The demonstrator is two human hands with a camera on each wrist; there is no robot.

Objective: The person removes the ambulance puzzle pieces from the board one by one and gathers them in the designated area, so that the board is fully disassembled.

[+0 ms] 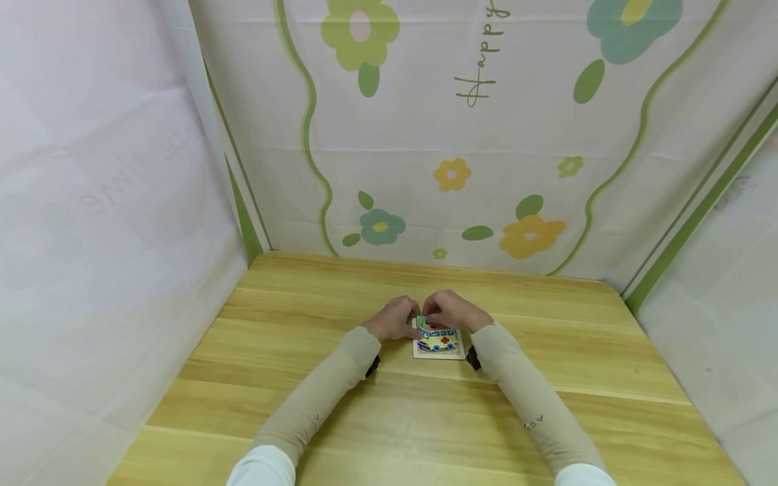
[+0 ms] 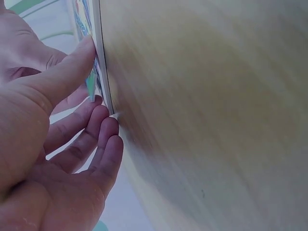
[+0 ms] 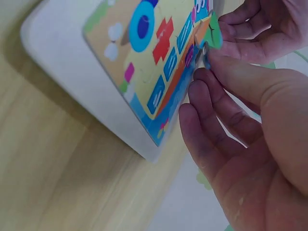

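Note:
A small jigsaw puzzle (image 1: 440, 342) with a cartoon ambulance picture lies in a white tray (image 3: 62, 67) on the table. My left hand (image 1: 394, 319) holds the tray's left side, thumb near the rim and fingers curled about the far corner. From the far side my right hand (image 1: 454, 311) reaches over and pinches a puzzle piece (image 3: 204, 50) between thumb and index finger at the picture's upper edge. A green corner piece (image 3: 213, 32) stands slightly tilted beside those fingertips. The fingers partly hide the upper left of the picture.
The wooden table (image 1: 389, 418) stretches around the puzzle on every side. Behind it hangs a white curtain (image 1: 401, 121) with printed flowers, and further white cloth (image 1: 109, 236) encloses the left and right sides. Dark wrist cameras (image 1: 473, 358) sit under both sleeves.

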